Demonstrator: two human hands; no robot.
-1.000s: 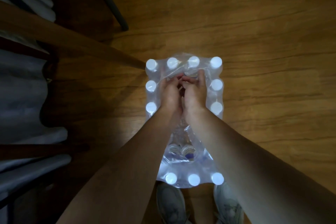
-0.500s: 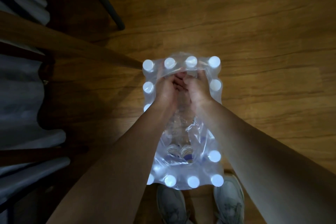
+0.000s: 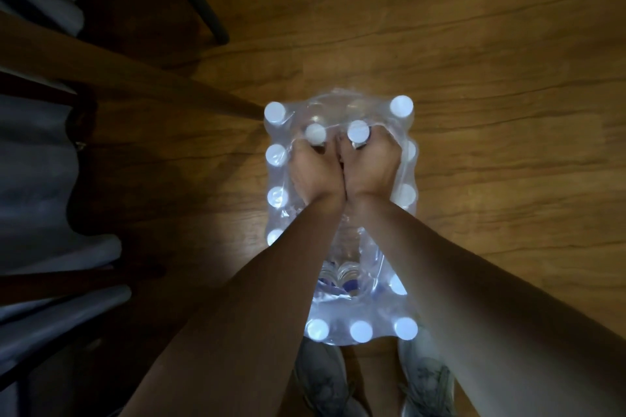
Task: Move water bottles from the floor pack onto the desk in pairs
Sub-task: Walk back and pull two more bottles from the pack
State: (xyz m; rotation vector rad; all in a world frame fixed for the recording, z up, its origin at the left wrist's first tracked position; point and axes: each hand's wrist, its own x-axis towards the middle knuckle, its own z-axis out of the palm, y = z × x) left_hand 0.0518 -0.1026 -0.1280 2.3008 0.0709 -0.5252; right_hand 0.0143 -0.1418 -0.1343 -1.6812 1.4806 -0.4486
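Bottles in hand: two clear plastic water bottles with white round caps, the left bottle and the right bottle, stand side by side at the far end of the pack, caps raised above their neighbours.
Left hand: fingers curled round the left bottle's neck just under the cap.
Right hand: fingers curled the same way round the right bottle's neck; the two hands touch each other.
Pack: the shrink-wrapped pack of water bottles sits on the brown wood-grain floor, its clear film torn open along the middle, white caps ringing the edges.
Risk: the loose film drapes near both knuckles, so I judge it could snag the bottles and drag the pack up with them; a neck-only hold may also slip if a bottle is wet or heavy.
Desk: a brown wooden desk edge runs in from the left, close to the pack's far left corner.
In the way: a dark metal leg stands beyond the pack; grey sneakers are planted just at its near end.
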